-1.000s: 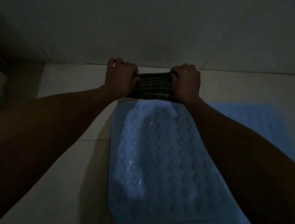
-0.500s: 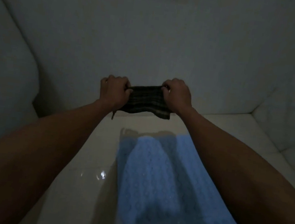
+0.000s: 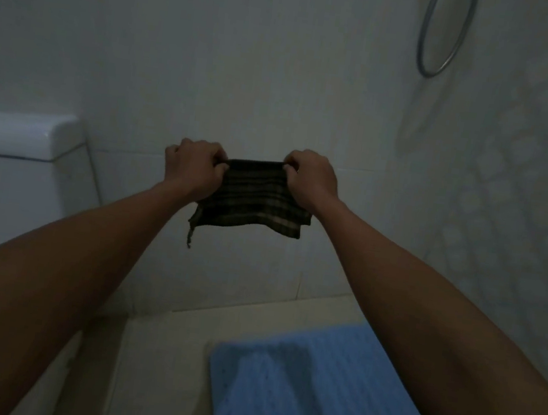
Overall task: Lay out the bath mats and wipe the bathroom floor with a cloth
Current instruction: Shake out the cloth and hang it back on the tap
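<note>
Raised now—both hands' grip pinching cloth.

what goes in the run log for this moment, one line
left hand: grips cloth | right hand: grips cloth | cloth: held up, off floor | blue bath mat: flat on floor

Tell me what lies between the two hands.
In the head view, only the dark plaid cloth spans from left hand to right hand, each pinching a top corner.
</note>
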